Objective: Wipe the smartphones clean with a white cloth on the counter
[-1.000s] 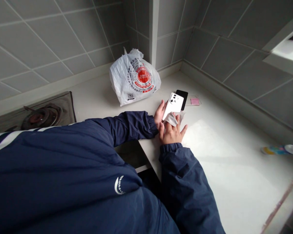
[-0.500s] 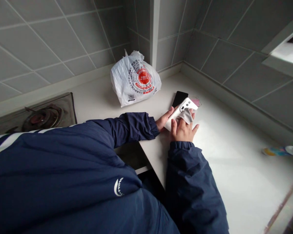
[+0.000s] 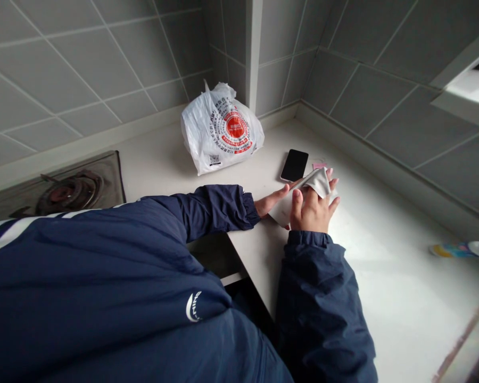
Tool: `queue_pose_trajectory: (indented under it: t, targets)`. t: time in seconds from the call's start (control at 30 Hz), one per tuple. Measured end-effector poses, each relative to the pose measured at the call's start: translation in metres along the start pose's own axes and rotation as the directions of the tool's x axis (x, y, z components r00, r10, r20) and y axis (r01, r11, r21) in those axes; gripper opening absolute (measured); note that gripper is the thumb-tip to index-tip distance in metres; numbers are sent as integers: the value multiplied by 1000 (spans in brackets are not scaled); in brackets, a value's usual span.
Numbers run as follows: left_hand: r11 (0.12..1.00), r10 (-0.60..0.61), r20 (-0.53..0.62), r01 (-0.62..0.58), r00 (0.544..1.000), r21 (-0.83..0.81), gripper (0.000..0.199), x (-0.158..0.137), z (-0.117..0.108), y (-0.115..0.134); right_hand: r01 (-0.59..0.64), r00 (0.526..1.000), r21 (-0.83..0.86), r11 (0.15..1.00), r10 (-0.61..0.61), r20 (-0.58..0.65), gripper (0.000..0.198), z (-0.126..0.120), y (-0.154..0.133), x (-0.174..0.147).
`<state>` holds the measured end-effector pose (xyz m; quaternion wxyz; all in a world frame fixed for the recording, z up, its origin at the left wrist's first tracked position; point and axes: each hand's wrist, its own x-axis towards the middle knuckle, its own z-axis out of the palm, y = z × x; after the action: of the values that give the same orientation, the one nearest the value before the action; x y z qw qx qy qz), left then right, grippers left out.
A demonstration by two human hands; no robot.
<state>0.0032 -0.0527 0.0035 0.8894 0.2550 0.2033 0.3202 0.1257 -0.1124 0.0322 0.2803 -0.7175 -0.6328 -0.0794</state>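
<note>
My left hand (image 3: 270, 202) grips a white phone (image 3: 280, 215) by its left edge, with the thumb along the side. The phone's back faces up, and its upper part is hidden under a light grey cleaning cloth (image 3: 318, 182). My right hand (image 3: 313, 210) lies over the phone and holds the cloth against its upper end, fingers partly spread with the cloth draped over some of them. Just beyond both hands, a black phone (image 3: 294, 165) rests on the counter. A small pink item (image 3: 318, 165) lies beside it, too unclear to name.
A white plastic bag (image 3: 221, 127) with red print stands at the back of the white counter (image 3: 367, 287). On the left is a gas stove burner (image 3: 69, 192). A colourful tube-like container (image 3: 461, 249) lies on the right. Grey tiled walls meet behind.
My right hand and the cloth have slid right and toward the phone's upper end, now covering its cameras. More of the black phone shows. My left hand has barely moved.
</note>
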Motion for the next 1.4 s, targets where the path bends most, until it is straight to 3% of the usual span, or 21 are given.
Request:
queue_pose_trajectory:
  t: [0.1, 0.17, 0.3, 0.43, 0.63, 0.77, 0.9, 1.2, 1.4]
  targets:
    - [986, 19, 120, -39, 993, 163, 56, -1, 8, 2, 34, 998, -28, 999, -33, 46, 71, 0, -4, -1]
    - [987, 17, 90, -32, 996, 161, 57, -1, 11, 3, 60, 995, -41, 997, -56, 79, 68, 0, -9, -3]
    - [997, -14, -26, 15, 1000, 69, 65, 1, 13, 5, 96, 985, -43, 994, -89, 146, 66, 2, -20, -11]
    - [992, -56, 68, 63, 996, -110, 80, -1, 17, 10, 106, 973, -6, 994, -103, 206, 63, 5, -31, -19]
    - [981, -7, 15, 10, 1000, -196, 81, -1, 23, 20, 116, 959, 43, 992, -123, 255, 58, -1, -39, -22]
    - [977, -59, 3, 58, 998, -204, 83, -1, 23, 28, 132, 917, 27, 991, -132, 377, 61, -16, -51, -26]
    - [983, -22, -41, 14, 999, -184, 80, -4, 23, 32, 115, 871, 20, 993, -110, 479, 63, -32, -64, -33]
    - [990, -21, 73, 30, 997, -139, 84, -1, 8, 27, 116, 800, 1, 993, -95, 593, 72, -46, -67, -34]
    - [983, -127, -50, 119, 991, -139, 86, -6, 21, 34, 121, 836, -30, 992, -85, 542, 79, -35, -68, -37]
